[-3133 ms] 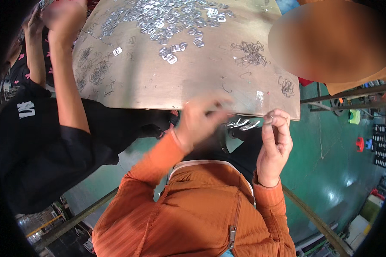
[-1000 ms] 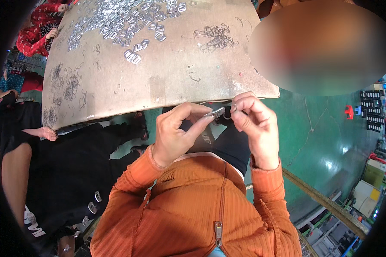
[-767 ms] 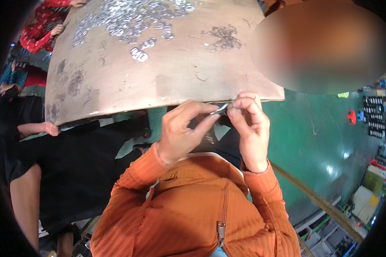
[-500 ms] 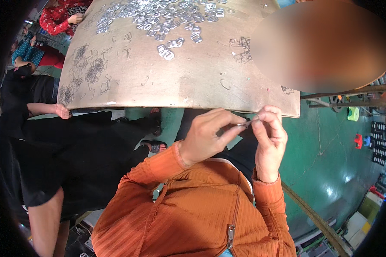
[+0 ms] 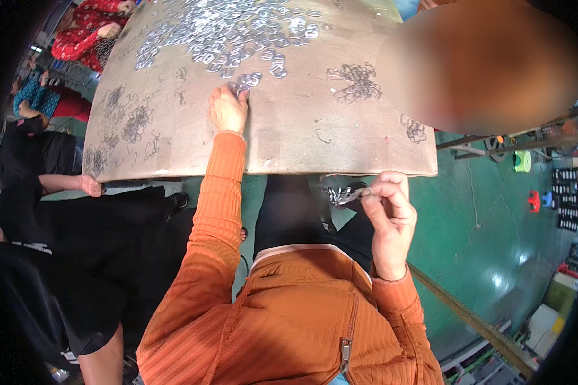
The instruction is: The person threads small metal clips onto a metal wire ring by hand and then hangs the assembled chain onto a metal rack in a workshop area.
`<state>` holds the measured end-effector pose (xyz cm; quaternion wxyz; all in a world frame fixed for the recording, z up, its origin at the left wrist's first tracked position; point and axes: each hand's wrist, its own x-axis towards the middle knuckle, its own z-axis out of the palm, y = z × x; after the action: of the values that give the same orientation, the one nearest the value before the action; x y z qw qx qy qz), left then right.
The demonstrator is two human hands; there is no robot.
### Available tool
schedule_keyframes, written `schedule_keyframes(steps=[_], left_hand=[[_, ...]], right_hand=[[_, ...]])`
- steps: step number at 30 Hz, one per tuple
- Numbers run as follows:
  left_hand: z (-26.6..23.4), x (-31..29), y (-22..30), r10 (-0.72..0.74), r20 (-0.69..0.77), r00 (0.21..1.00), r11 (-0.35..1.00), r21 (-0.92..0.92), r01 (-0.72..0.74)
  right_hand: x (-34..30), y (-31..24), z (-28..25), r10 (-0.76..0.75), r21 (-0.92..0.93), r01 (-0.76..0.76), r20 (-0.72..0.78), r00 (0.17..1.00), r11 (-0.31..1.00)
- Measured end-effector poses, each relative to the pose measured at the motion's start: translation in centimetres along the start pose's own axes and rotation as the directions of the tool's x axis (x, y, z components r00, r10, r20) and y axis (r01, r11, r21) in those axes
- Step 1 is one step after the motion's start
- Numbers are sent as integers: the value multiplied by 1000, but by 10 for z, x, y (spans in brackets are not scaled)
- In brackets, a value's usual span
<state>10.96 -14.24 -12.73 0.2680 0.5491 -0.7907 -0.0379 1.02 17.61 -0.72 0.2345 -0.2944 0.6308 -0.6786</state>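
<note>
L hand (image 5: 227, 108) fingers on metal clips (image 5: 247, 79) on table (image 5: 289, 138) | R hand (image 5: 387, 212) pinching clip bunch (image 5: 344, 195) | hands well apart

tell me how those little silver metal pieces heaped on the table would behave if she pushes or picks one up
The metal pieces look small, flat and shiny, so probably stiff, light and apt to slide rather than roll. The left hand fingers a few; pinching a single one may be fiddly.

The person wears an orange ribbed knit top with long sleeves ending in snug cuffs at both wrists. A front zip with a small metal pull runs down the centre of the chest. A pale hem band shows below the top. Dark trousers cover the legs. The left hand (image 5: 228, 109) and right hand (image 5: 388, 215) are bare: 0 gloves, rings or watches visible.
</note>
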Motion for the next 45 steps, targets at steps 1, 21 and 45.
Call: schedule_keyframes(steps=[1, 21, 45], left_hand=[[-1, 2, 8, 33, 12, 999, 995, -94, -32], [-154, -117, 128, 562, 323, 762, 439, -897, 57], [-146, -136, 117, 553, 376, 743, 504, -862, 61]], right_hand=[[-1, 1, -1, 5, 0, -5, 11, 1000, 1000], [8, 25, -20, -14, -90, 33, 203, 979, 995], [166, 111, -33, 103, -550, 94, 317, 943, 830]])
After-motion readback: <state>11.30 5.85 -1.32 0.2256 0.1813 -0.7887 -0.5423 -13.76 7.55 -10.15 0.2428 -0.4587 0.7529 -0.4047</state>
